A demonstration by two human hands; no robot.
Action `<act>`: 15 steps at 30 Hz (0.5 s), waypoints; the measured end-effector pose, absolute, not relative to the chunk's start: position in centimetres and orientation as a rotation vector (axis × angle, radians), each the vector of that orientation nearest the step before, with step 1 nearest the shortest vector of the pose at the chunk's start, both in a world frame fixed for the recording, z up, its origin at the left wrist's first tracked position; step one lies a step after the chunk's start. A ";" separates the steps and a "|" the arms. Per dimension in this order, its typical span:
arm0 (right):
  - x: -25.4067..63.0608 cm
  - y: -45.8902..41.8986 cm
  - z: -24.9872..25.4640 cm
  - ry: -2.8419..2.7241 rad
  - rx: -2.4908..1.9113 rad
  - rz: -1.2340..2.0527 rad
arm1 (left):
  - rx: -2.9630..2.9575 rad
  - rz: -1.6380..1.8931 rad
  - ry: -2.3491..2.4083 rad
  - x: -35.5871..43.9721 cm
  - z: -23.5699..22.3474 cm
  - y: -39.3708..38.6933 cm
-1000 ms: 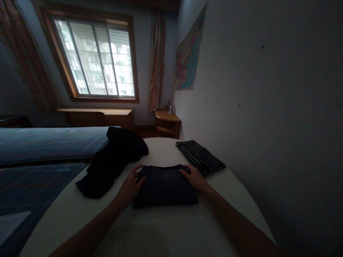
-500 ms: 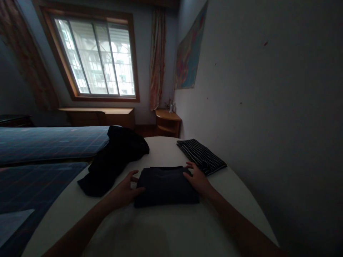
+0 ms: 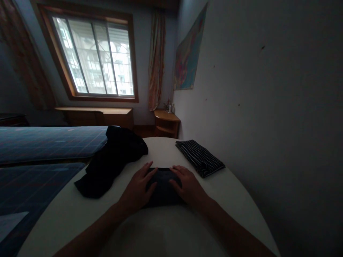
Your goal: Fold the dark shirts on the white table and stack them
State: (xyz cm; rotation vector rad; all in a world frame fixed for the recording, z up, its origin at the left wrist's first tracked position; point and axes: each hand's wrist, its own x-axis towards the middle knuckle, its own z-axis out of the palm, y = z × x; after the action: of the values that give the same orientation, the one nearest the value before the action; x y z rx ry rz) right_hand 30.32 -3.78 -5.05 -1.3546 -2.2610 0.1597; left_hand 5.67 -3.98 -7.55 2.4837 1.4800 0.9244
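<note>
A dark folded garment (image 3: 165, 191) lies flat on the round white table (image 3: 160, 228) in front of me. My left hand (image 3: 139, 187) rests over its left part, fingers spread and pointing away from me. Over the right part lies my right hand (image 3: 187, 184), its fingers also apart. Both hands cover the garment's sides, so only its middle strip and near edge show. Its exact kind cannot be made out in the dim light.
A striped folded cloth (image 3: 199, 155) lies at the table's right back. Black crumpled clothing (image 3: 112, 160) drapes over the left edge, beside a bed with a blue checked cover (image 3: 48, 146). A wall (image 3: 254, 125) stands close on the right; a corner shelf (image 3: 167, 116) is behind.
Both hands have moved inward from the garment's side edges and now lie on top of it, closer together. The striped cloth and black clothing have stayed in place.
</note>
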 end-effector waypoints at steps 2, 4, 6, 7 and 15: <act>29.6 -4.1 -5.3 -2.378 -1.348 0.268 | 2.529 0.763 1.477 6.2 -8.2 -3.6; 29.4 -4.1 -5.7 -2.435 -1.402 0.357 | 2.493 0.638 1.517 6.3 -9.0 -3.2; 29.7 -3.7 -6.1 -2.455 -1.444 0.398 | 2.455 0.575 1.550 6.1 -9.5 -3.1; 30.0 -3.4 -6.2 -2.461 -1.455 0.401 | 2.442 0.557 1.562 6.0 -9.7 -3.1; 31.0 -2.7 -6.4 -2.437 -1.510 0.330 | 2.315 0.523 1.748 6.0 -9.8 -3.3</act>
State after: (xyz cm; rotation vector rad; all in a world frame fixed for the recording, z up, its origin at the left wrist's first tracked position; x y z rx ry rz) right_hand 30.98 -2.72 -6.43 -1.5095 -2.4368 0.3300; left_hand 6.05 -3.31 -9.78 2.3152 1.7476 0.5233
